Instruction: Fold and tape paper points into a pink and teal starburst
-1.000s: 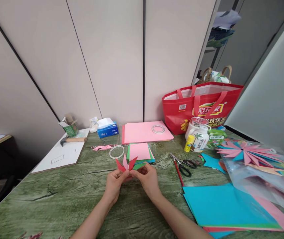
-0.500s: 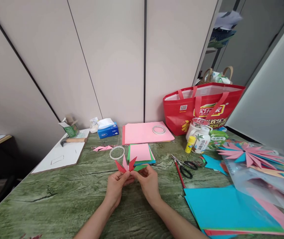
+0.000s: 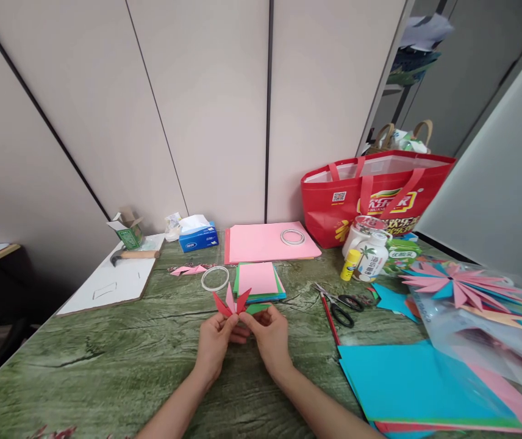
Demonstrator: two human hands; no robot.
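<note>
- The left hand (image 3: 214, 344) pinched the base of a folded red-and-pink paper piece (image 3: 230, 302) between thumb and fingers, its points fanned upward, near the middle of the table (image 3: 151, 372).
- The right hand (image 3: 272, 338) gripped the same base with thumb and fingers; a green paper point (image 3: 258, 308) showed beside it, though whether it was joined to the piece could not be told.
- On the far right, a red bag (image 3: 325, 210) bore a QR code (image 3: 339, 196), large Chinese characters partly covered by a handle, and Latin letters beginning "HUAN".
- In front of it, a green carton (image 3: 402, 256) read "优酸乳"; a white bottle (image 3: 371, 261) beside it showed a palm tree and dark characters too small to read surely.
- At the far side, left of centre, a blue tissue box (image 3: 199, 239) carried a white logo, too small to read.
- The tabletop was green with a dark wood grain.
- Behind it stood a pale panelled wall (image 3: 206, 122) with dark upright seams; on the right was a grey smooth panel (image 3: 512, 183).
</note>
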